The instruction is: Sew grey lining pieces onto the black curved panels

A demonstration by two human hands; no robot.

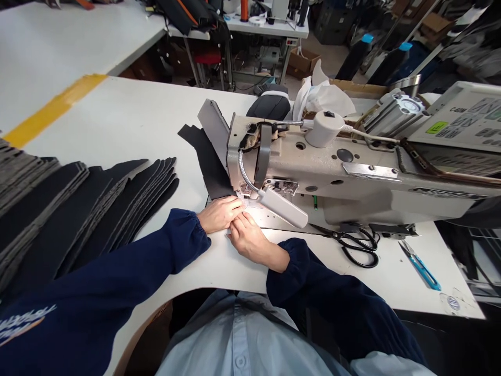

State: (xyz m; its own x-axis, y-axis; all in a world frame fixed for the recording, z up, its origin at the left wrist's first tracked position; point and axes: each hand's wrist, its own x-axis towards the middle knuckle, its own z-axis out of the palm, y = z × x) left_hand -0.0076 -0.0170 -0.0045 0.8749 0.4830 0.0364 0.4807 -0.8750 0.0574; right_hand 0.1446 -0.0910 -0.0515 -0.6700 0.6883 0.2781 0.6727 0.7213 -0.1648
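My left hand (220, 213) and my right hand (249, 239) meet on the white table just in front of the needle area of a beige industrial sewing machine (332, 167). The fingers of both are pressed together on a small pale piece (245, 202) lit by the machine's lamp (284, 208); what it is I cannot make out. A black fabric piece (209, 156) runs back from under the machine head, beside my left hand.
Fanned stacks of black cut pieces (78, 209) cover the table's left side. Black scissors (356, 245) and blue thread snips (420, 266) lie to the right of my hands. A control panel (462, 117) stands at the far right. More tables and boxes stand behind.
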